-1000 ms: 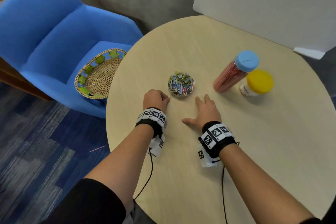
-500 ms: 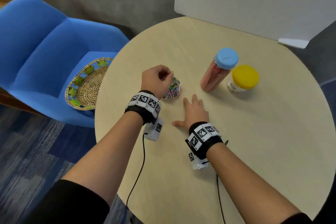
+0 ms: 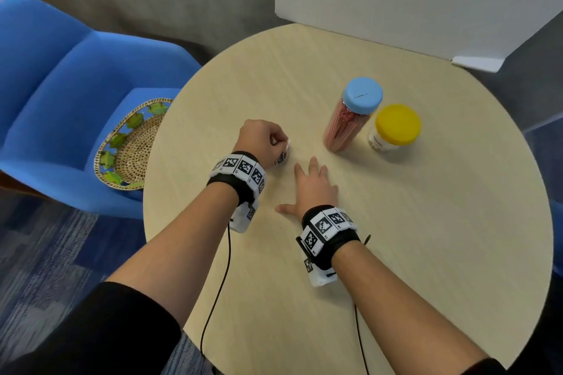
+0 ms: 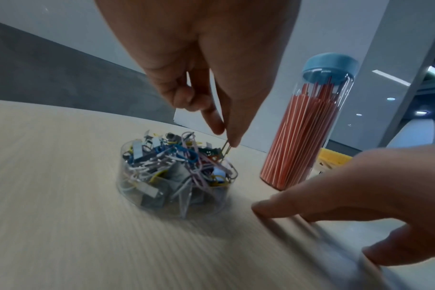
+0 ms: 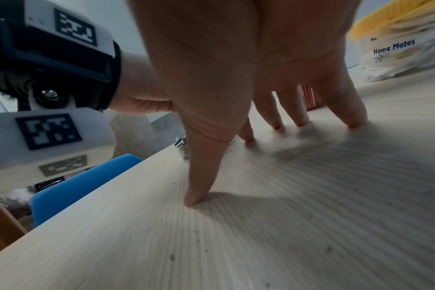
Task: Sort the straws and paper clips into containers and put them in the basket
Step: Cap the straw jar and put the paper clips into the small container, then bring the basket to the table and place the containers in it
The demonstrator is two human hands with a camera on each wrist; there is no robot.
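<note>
At a round wooden table (image 3: 396, 253), the left hand (image 3: 262, 141) hangs over a clear round dish of paper clips (image 4: 176, 172), thumb and forefinger pinching a single paper clip (image 4: 226, 150) just above the dish's rim at the 3 o'clock side. The right hand (image 3: 315, 189) lies flat, fingers spread and holding nothing, fingertips (image 5: 355, 122) pressed to the tabletop just at the dish's 4 o'clock. At 1 o'clock from that hand stands a tall clear jar of pink straws (image 3: 350, 119) under a blue lid, upright, with a yellow-lidded jar (image 3: 393, 129) just beside it at 3 o'clock. The woven basket (image 3: 128, 149) rests on a blue chair (image 3: 61, 85) at 9 o'clock of the left hand, well apart from both jars.
</note>
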